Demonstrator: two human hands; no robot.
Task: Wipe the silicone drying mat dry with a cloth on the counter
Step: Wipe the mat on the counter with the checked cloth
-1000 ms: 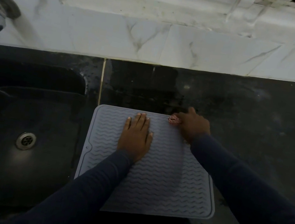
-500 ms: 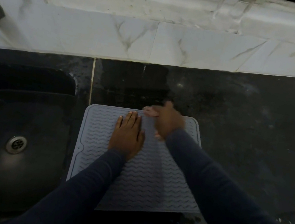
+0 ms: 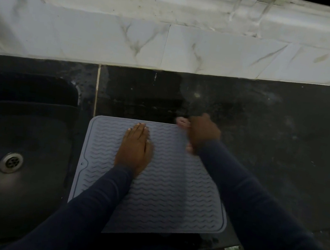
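Left hand (image 3: 134, 150) lies flat, fingers straight, pinning the mat (image 3: 170, 191) to the counter (image 3: 287, 145). Right hand (image 3: 203, 133) bunches a pinkish cloth (image 3: 182, 121) at the mat's far right corner. From there the mat runs leftward and toward the body, so that hand looks set to sweep.

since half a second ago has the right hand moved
Yes: the right hand, gripping the cloth, slid right along the mat, away from the left hand, to its far corner.
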